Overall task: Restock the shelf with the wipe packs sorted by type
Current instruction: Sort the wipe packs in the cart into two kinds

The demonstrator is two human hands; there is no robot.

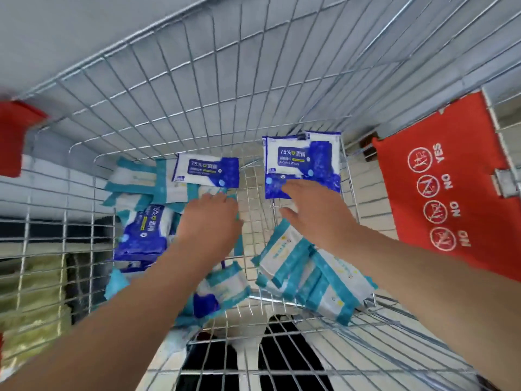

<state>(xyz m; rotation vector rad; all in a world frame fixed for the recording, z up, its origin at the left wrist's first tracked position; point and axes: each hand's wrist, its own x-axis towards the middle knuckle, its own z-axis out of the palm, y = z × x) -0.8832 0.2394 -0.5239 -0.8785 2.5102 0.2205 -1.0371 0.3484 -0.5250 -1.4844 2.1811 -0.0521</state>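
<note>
Right hand (313, 213) — fingers straight, spread, tips touching lower edge of blue-and-white plastic alcohol wipe pack (301, 162), nothing held. Left hand (210, 221) palm-down over teal-and-white wipe packs (169, 184) — grip cannot be told. All packs on floor of silver wire shopping cart (197, 94).

Wire shopping cart (197, 80), metal grid sides. Red seat flap (439, 179) at right bears white YES/NO pictograms. Red plastic corner guard (17, 136) at left. Pale tiled floor (366, 193) beneath.

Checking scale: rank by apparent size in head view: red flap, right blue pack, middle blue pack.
1. red flap
2. right blue pack
3. middle blue pack, which looks smaller, perhaps only tilted.
</note>
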